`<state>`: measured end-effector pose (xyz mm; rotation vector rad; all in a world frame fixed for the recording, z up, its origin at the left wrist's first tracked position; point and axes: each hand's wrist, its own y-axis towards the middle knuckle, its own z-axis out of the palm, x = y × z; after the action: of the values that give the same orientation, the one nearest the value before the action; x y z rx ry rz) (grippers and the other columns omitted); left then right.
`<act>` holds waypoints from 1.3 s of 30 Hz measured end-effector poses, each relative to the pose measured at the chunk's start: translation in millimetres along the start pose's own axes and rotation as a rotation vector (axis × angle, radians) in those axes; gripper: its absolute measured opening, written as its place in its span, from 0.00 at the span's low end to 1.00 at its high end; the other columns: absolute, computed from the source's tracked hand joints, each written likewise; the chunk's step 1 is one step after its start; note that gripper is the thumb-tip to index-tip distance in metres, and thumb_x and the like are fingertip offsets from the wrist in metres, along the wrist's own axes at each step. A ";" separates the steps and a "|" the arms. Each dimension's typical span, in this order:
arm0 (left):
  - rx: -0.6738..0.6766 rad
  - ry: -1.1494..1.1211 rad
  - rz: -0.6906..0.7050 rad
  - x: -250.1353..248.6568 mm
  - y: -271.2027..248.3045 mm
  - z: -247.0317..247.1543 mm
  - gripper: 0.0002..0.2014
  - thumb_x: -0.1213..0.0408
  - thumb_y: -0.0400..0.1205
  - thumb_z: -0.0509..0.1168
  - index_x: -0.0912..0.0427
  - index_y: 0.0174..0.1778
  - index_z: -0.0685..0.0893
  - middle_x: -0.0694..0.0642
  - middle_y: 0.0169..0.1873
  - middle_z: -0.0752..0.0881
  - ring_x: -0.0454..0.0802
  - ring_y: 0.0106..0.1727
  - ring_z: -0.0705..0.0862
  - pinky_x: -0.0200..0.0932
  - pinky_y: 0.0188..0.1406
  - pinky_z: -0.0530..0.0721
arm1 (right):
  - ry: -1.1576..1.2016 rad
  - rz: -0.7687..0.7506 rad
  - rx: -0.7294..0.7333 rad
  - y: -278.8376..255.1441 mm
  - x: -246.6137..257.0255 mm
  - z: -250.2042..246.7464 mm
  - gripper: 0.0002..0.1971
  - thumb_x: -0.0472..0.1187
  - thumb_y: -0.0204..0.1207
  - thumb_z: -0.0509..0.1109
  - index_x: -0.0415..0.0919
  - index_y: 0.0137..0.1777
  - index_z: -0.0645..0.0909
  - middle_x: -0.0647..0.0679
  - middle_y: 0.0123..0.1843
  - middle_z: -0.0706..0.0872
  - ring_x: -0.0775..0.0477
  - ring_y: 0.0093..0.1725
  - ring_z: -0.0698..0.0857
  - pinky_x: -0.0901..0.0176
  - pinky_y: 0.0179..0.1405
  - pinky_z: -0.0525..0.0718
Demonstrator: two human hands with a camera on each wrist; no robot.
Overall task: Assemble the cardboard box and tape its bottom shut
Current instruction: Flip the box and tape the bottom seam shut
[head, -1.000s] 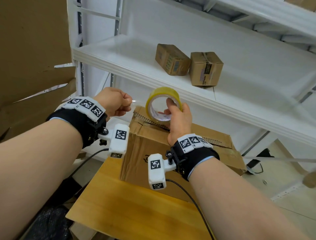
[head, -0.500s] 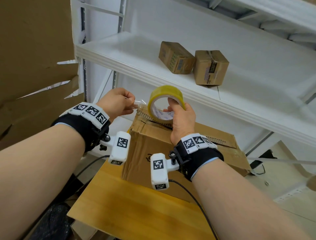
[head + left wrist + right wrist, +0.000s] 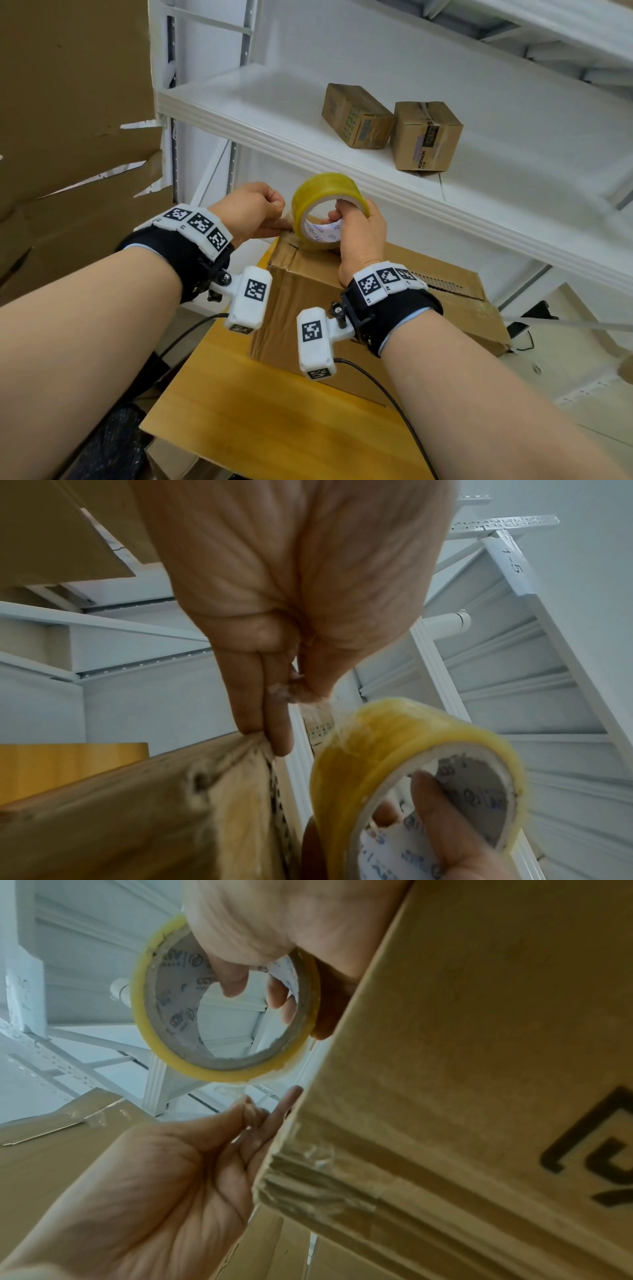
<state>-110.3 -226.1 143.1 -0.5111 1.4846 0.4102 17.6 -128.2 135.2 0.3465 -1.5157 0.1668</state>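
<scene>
A brown cardboard box [image 3: 342,308] stands on a wooden table [image 3: 274,418], its flaps folded on top. My right hand [image 3: 356,226] grips a yellowish roll of clear tape [image 3: 325,192] through its core, just above the box's far left corner. My left hand [image 3: 253,212] pinches the loose tape end [image 3: 308,699] between thumb and forefinger, right beside the roll at the box's top edge. In the left wrist view two of its fingers [image 3: 274,723] touch the box corner [image 3: 240,750]. In the right wrist view the roll [image 3: 219,1010] sits against the box wall [image 3: 479,1042].
A white metal shelf [image 3: 308,137] runs behind the box, with two small taped cartons [image 3: 390,126] on it. Flattened torn cardboard [image 3: 68,137] leans at the left. Camera cables [image 3: 394,394] trail over the table.
Both hands came down and closer together. The roll dropped to the box's top corner, and the stretched tape between roll and left hand got shorter.
</scene>
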 end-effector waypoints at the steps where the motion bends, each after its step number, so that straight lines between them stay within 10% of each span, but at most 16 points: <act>1: 0.004 -0.041 -0.005 1.7 0.0 -2.2 0.11 0.78 0.86 0.55 0.60 0.41 0.75 0.58 0.35 0.81 0.46 0.32 0.90 0.44 0.46 0.90 | -0.005 0.006 -0.007 0.6 -0.3 -0.7 0.08 0.42 0.80 0.71 0.48 0.38 0.81 0.49 0.33 0.85 0.46 0.37 0.84 0.42 0.50 0.87; 8: -0.046 -0.160 -0.019 3.5 1.5 -10.1 0.08 0.77 0.86 0.55 0.64 0.46 0.76 0.59 0.38 0.82 0.56 0.44 0.92 0.53 0.47 0.91 | 0.000 0.005 -0.004 -0.1 0.7 -5.7 0.10 0.48 0.82 0.72 0.45 0.43 0.81 0.47 0.37 0.86 0.55 0.31 0.82 0.63 0.34 0.77; 17: -0.089 -0.074 -0.038 11.6 1.9 -23.6 0.09 0.80 0.83 0.59 0.65 0.42 0.81 0.57 0.29 0.79 0.49 0.30 0.79 0.40 0.32 0.83 | 0.020 -0.134 -0.155 -1.3 -0.6 -3.8 0.13 0.46 0.71 0.78 0.50 0.31 0.78 0.53 0.27 0.79 0.45 0.35 0.80 0.53 0.40 0.80; 27: -0.099 -0.212 -0.162 40.0 6.8 -26.9 0.11 0.79 0.84 0.56 0.63 0.42 0.80 0.55 0.30 0.78 0.45 0.28 0.76 0.35 0.28 0.77 | 0.053 -0.152 -0.201 2.8 -3.3 -8.6 0.09 0.37 0.70 0.83 0.50 0.41 0.87 0.56 0.35 0.87 0.65 0.31 0.82 0.72 0.37 0.80; 39: -0.047 -0.400 -0.220 59.5 12.2 -25.4 0.07 0.74 0.86 0.58 0.61 0.47 0.79 0.52 0.30 0.78 0.42 0.26 0.78 0.32 0.24 0.77 | 0.061 -0.170 -0.183 5.1 -4.4 -8.0 0.10 0.34 0.71 0.82 0.50 0.43 0.87 0.59 0.35 0.88 0.67 0.32 0.84 0.74 0.37 0.81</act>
<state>-135.1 -233.2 82.5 -0.5852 1.0244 0.3496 23.3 -120.3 131.2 0.3191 -1.4215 -0.0944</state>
